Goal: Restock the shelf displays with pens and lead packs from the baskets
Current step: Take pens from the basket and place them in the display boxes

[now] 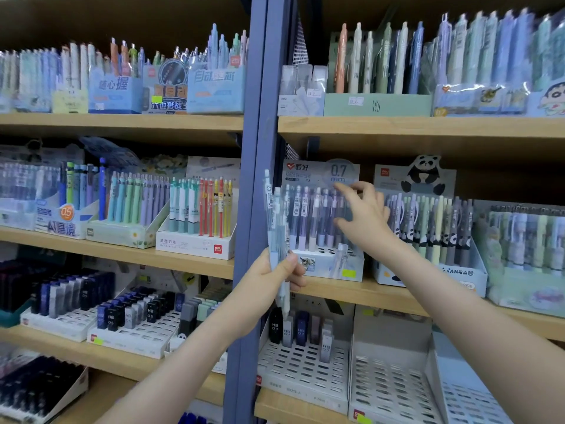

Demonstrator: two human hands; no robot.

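Observation:
My left hand [276,278] grips a bunch of pale blue mechanical pencils [276,221] upright, in front of the blue shelf post. My right hand [365,215] reaches into the 0.7 mm pencil display box [328,267] on the middle right shelf; its fingers are spread and relaxed against the row of lilac and grey pencils [308,215] standing there. Several holes at the front of that box are unfilled. On the shelf below, a few HB 0.7 lead packs [301,328] stand in a white slotted tray [302,368].
A panda-themed pencil display [434,228] stands right of the 0.7 mm box. More pen boxes fill the upper shelves and left bay. Dark lead packs [134,310] fill trays at lower left. White slotted trays [394,381] sit at lower right.

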